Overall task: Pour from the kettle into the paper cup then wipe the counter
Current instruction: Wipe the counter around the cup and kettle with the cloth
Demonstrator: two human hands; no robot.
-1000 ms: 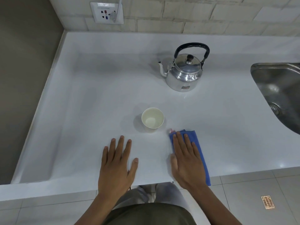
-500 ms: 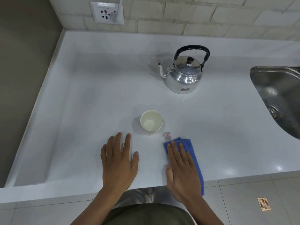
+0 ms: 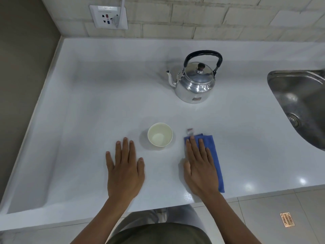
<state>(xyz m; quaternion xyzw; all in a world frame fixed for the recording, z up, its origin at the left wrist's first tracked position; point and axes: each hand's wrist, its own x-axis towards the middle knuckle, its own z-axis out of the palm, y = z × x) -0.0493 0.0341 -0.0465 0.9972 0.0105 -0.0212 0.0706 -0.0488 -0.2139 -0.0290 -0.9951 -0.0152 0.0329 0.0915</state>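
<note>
Nothing had been poured, it was judged: both flat, straight-fingered hands held nothing, the left hand point(image 3: 125, 170) on the counter point(image 3: 88, 111), the right hand point(image 3: 199, 169) on the cloth point(image 3: 215, 155); the kettle point(image 3: 195, 83), beyond the cup point(image 3: 160, 134), needed lifting next.

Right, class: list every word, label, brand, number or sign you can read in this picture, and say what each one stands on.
No text here can be read.
Strip label on the wall socket: faint marks, too blurred.
Small sticker low on the kettle: too small.
Tag at the corner of the blue cloth: reddish print, too blurred.
Paper cup: no print showing.
</note>
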